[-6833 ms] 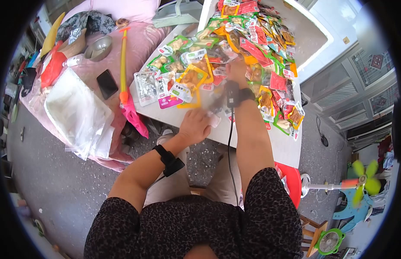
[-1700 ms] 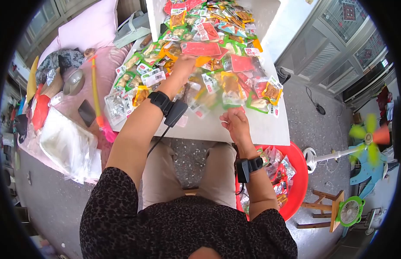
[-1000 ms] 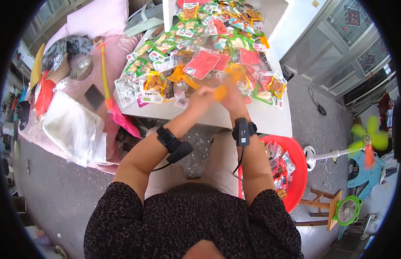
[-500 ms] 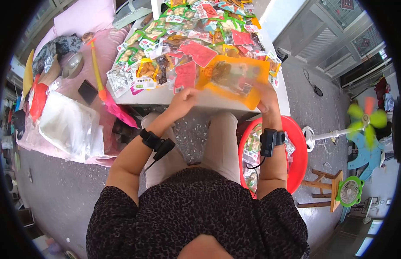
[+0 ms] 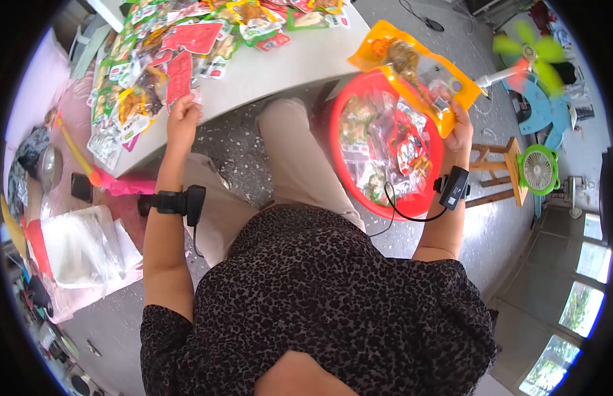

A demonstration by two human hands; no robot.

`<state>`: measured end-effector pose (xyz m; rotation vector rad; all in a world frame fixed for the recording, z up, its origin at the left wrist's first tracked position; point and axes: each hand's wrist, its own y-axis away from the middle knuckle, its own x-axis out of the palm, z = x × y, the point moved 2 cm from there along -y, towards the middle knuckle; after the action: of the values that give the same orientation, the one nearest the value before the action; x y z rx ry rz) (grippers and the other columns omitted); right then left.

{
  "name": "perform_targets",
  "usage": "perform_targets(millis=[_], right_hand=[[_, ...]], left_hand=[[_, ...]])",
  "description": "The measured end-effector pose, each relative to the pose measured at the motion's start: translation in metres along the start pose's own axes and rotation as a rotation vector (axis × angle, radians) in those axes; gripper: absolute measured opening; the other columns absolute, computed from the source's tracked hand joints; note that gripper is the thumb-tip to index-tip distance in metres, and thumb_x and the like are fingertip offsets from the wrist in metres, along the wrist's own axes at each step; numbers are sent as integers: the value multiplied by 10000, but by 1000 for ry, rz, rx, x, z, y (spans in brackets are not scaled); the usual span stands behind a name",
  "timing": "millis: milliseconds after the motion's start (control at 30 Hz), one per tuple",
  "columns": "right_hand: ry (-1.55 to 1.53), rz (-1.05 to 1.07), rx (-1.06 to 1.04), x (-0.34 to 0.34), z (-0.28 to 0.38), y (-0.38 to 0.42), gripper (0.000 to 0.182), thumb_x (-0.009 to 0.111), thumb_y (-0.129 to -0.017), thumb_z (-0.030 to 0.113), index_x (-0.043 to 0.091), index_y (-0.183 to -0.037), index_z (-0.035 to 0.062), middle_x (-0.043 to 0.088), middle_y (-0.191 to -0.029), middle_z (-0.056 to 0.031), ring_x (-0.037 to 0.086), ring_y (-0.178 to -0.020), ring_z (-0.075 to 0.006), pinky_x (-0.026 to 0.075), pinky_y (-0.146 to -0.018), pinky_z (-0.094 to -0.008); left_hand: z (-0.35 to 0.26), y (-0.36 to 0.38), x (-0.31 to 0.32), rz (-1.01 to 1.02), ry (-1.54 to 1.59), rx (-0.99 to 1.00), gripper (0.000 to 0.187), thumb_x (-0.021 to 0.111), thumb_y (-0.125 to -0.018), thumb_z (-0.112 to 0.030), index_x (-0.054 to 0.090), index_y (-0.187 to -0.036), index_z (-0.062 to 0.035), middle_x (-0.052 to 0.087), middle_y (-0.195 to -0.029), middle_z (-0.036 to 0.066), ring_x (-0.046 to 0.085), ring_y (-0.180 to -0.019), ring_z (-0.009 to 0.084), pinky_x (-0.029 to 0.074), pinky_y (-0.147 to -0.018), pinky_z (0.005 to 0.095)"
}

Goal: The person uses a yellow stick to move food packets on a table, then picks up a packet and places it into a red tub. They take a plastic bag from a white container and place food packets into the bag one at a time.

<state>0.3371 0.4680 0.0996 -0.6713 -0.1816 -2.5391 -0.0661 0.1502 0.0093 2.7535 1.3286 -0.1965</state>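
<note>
While the right hand (image 5: 459,129) pinches an orange pouch (image 5: 415,74) over the red tub (image 5: 336,135), seemingly the holding step, release would need parted fingers; left of the tub, the left hand (image 5: 183,119) curls at a red packet (image 5: 180,76), grip unclear.

The short-sleeved shirt (image 5: 333,290) is speckled black and grey, the trousers (image 5: 287,138) beige, the wrist straps (image 5: 166,202) black with cables (image 5: 412,218).

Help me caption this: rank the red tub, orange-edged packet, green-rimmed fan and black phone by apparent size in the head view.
1. Red tub
2. Orange-edged packet
3. Green-rimmed fan
4. Black phone
</note>
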Motion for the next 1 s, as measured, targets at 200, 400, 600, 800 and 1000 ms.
perform_targets(millis=[200, 400, 600, 800, 1000], right_hand=[[-76, -304, 10, -160, -5, 14, 319, 374, -804, 46, 380, -1115, -25, 436, -1127, -167, 410, -1060, -318, 343, -886, -452], [77, -629, 142, -177, -55, 51, 288, 417, -772, 11, 402, -1058, -16, 470, -1062, -143, 466, -987, -321, 382, -831, -477], [-62, -496, 352, -252, -124, 55, 224, 396, -799, 56, 431, -1016, 18, 487, -1025, -152, 491, -958, -302, 426, -783, -433], [1140, -786, 489, -299, -136, 91, 312, 513, -747, 356, 517, -735, 44, 518, -621, -60, 535, -517, -166, 405, -408, -304], [729, -688, 241, -334, -152, 48, 191, 495, -696, 207, 547, -816, 67, 550, -612, -82, 566, -599, -189, 439, -497, -300]], left_hand=[[7, 1, -3, -15, -5, 14, 281, 464, -786, -69, 432, -1056, 3, 526, -850, 51, 491, -715, 99, 390, -625, 211], [10, 1, -3, -24, -14, 34, 262, 467, -788, -63, 440, -1038, 9, 528, -833, 45, 485, -708, 90, 389, -620, 205], [7, 2, -1, -26, -59, 52, 243, 469, -783, -56, 452, -1015, 14, 532, -805, 42, 478, -698, 83, 385, -625, 202], [7, 2, -2, -22, -66, 49, 237, 469, -781, -52, 455, -1009, 13, 529, -819, 41, 482, -705, 92, 388, -639, 206], [19, 0, -2, -51, -31, 81, 212, 492, -764, -52, 481, -968, 7, 519, -795, 25, 474, -696, 78, 396, -623, 206]])
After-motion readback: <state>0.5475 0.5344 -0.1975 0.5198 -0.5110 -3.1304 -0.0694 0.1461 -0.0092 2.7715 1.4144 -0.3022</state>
